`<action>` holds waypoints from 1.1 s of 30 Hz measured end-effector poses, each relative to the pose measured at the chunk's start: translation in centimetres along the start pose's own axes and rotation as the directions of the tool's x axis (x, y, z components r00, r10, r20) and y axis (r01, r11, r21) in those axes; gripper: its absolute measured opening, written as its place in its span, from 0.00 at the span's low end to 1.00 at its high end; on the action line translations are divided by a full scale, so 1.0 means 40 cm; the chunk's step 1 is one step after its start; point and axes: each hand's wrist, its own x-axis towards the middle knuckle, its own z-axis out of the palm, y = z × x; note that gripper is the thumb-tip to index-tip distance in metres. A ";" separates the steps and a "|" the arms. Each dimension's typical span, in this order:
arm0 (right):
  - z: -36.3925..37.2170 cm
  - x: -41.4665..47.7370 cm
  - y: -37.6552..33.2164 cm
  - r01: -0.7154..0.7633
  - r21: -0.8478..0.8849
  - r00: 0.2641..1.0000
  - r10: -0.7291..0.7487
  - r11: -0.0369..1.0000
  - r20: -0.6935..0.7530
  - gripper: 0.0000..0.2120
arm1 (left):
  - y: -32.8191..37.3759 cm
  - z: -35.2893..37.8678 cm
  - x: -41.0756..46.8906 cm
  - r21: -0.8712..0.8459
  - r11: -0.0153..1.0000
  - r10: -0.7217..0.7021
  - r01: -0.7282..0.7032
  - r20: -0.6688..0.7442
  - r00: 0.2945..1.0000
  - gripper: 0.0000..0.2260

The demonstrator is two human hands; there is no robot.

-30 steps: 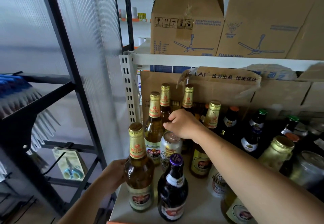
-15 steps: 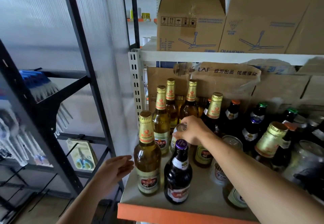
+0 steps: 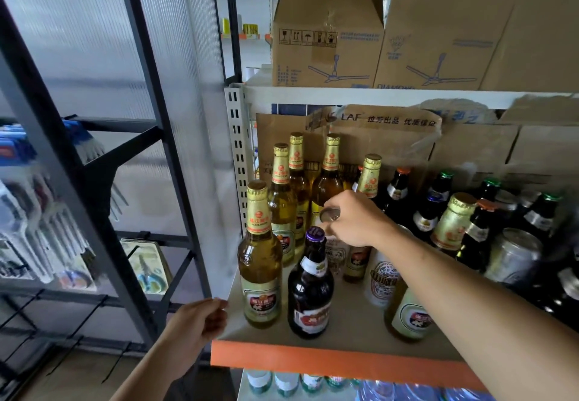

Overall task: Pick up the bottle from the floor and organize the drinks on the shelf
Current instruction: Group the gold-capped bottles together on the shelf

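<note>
A shelf board with an orange front edge (image 3: 329, 358) carries several beer bottles and cans. At its front left stands a tall gold-foiled amber bottle (image 3: 260, 259), with a dark purple-capped bottle (image 3: 310, 287) just right of it. My right hand (image 3: 357, 218) reaches in over them and grips the top of a silver can (image 3: 329, 214) from above, fingers curled round its rim. My left hand (image 3: 200, 322) hangs off the shelf's left front corner, fingers loosely curled, holding nothing. More gold-foiled bottles (image 3: 283, 200) stand behind, and dark bottles (image 3: 482, 228) fill the right.
Cardboard boxes (image 3: 369, 137) line the back of this shelf, and fan boxes (image 3: 326, 37) sit on the shelf above. A black metal rack (image 3: 103, 212) with hanging packaged goods stands to the left. Bottles show on the lower shelf (image 3: 282, 383).
My left hand let go of the tall amber bottle and drew back off the shelf's corner. My right hand took hold of the silver can's top. The view pulled back and down.
</note>
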 end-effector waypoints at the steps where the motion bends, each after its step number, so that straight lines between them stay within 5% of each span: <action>1: -0.006 -0.007 0.002 0.005 -0.005 1.000 -0.005 1.000 -0.006 0.07 | -0.008 0.001 -0.008 0.007 1.000 -0.016 0.016 -0.003 1.000 0.10; 5: -0.023 -0.040 0.022 -0.003 -0.016 1.000 0.003 1.000 0.006 0.18 | -0.033 0.016 -0.050 0.036 0.999 -0.040 0.041 -0.026 0.999 0.11; 16: -0.036 -0.134 0.069 0.037 -0.349 0.984 0.026 0.936 0.174 0.18 | -0.051 0.140 -0.153 -0.001 1.000 -0.030 0.030 0.004 1.000 0.10; 28: -0.058 -0.162 0.064 0.057 -0.416 0.971 0.046 0.908 0.234 0.17 | -0.039 0.169 -0.182 -0.117 0.993 0.004 -0.010 -0.050 0.999 0.09; 33: -0.068 -0.146 0.028 0.027 -0.339 0.991 0.018 0.941 0.129 0.16 | -0.019 0.141 -0.170 -0.181 0.984 -0.016 -0.004 -0.108 0.994 0.08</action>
